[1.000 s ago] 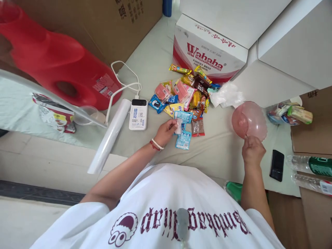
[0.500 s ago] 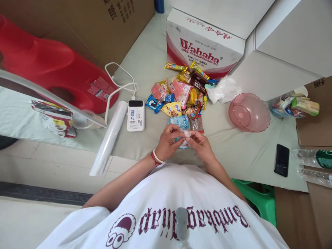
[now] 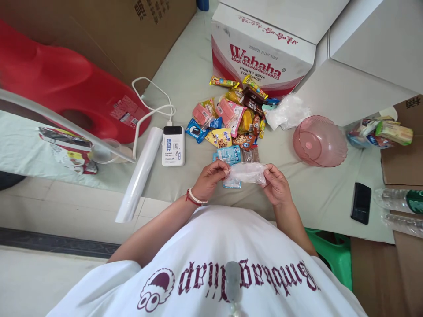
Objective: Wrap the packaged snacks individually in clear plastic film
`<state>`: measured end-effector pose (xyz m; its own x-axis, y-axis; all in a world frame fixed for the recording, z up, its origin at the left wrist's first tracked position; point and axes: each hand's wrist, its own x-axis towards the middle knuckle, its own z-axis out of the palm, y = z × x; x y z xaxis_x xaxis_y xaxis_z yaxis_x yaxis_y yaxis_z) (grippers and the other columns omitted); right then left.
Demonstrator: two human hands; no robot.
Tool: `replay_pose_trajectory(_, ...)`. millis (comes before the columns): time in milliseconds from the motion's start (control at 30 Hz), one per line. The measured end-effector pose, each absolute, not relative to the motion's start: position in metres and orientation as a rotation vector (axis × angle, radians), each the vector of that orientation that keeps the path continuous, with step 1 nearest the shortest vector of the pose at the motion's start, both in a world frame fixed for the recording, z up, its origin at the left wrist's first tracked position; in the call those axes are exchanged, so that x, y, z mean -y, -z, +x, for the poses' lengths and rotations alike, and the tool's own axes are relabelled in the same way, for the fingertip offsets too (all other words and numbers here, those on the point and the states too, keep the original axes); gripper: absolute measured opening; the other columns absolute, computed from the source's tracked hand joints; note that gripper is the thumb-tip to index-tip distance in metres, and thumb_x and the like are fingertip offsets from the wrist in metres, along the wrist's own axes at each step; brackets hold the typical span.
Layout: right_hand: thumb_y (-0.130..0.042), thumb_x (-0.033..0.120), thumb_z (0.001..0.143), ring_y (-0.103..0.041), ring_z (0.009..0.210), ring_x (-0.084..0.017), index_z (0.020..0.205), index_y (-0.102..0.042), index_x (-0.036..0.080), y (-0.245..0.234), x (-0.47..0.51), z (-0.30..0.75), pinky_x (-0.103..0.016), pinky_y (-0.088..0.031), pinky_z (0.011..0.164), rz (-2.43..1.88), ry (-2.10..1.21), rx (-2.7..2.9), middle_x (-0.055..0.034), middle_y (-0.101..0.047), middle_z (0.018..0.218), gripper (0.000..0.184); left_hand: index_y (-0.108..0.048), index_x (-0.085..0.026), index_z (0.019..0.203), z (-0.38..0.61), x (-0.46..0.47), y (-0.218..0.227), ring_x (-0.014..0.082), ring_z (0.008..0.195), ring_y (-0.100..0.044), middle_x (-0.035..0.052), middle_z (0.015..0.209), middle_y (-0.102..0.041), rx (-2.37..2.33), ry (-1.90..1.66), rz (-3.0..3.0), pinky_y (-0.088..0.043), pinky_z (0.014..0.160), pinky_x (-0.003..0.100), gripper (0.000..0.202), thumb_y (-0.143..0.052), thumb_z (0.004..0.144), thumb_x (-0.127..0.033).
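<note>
A clear plastic bag (image 3: 246, 173) is stretched sideways between my two hands, low over the near part of the table. My left hand (image 3: 211, 176) pinches its left end, and my right hand (image 3: 276, 181) grips its right end. Beneath and just beyond the bag lie light-blue snack packets (image 3: 228, 155), partly covered by it. A pile of wrapped snacks in yellow, pink, blue and brown, with a yellow cookie packet (image 3: 222, 138) at its near side, spreads farther back. Crumpled clear bags (image 3: 288, 112) rest at the pile's right.
A pink ribbed bowl (image 3: 330, 149) stands on the right, with a black phone (image 3: 361, 203) nearer. On the left are a white power bank (image 3: 173, 154) with its cable, a plastic film roll (image 3: 140, 174) and a red jug (image 3: 66, 88). The Wahaha carton (image 3: 261, 57) stands behind the snacks.
My hands have moved apart, the right one going farther right. The plastic, bunched small between my fingertips before, is now drawn out wide between them.
</note>
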<state>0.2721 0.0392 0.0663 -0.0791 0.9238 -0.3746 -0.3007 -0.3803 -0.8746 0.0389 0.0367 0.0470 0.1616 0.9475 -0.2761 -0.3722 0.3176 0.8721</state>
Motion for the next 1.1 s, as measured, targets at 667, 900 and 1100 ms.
replay_pose_trajectory(667, -0.066, 0.032, 0.094, -0.063, 0.077, -0.02, 0.098, -0.076, 0.03, -0.089, -0.013, 0.303, -0.034, -0.051, 0.07, -1.341, -0.8, 1.801, -0.0038, -0.072, 0.09, 0.012, -0.05, -0.021, 0.085, 0.034, -0.033, -0.046, 0.0166, 0.086, -0.069, 0.0034, 0.1, -0.069, -1.188, -1.164, 0.747, -0.06, 0.082, 0.035, 0.043, -0.078, 0.079, -0.053)
replay_pose_trajectory(900, -0.062, 0.024, 0.092, -0.067, 0.09, -0.022, 0.093, -0.079, 0.03, -0.081, 0.03, 0.374, -0.039, -0.056, 0.079, -1.431, -0.642, 1.915, -0.0068, -0.071, 0.104, 0.018, -0.046, -0.02, 0.08, 0.032, -0.041, -0.038, 0.0136, 0.077, -0.067, -0.0001, 0.087, -0.068, -1.114, -1.121, 0.424, -0.06, 0.073, 0.033, 0.037, -0.081, 0.069, -0.03)
replay_pose_trajectory(1100, -0.055, 0.016, 0.088, -0.061, 0.112, -0.027, 0.09, -0.078, 0.024, -0.071, 0.024, 0.391, -0.05, -0.053, 0.096, -1.706, -0.214, 1.827, -0.0096, -0.065, 0.128, 0.025, -0.048, -0.02, 0.082, 0.056, -0.041, -0.041, 0.0111, 0.075, -0.066, -0.0011, 0.093, -0.062, -1.191, -1.136, 0.696, -0.058, 0.065, 0.026, 0.035, -0.077, 0.079, -0.038)
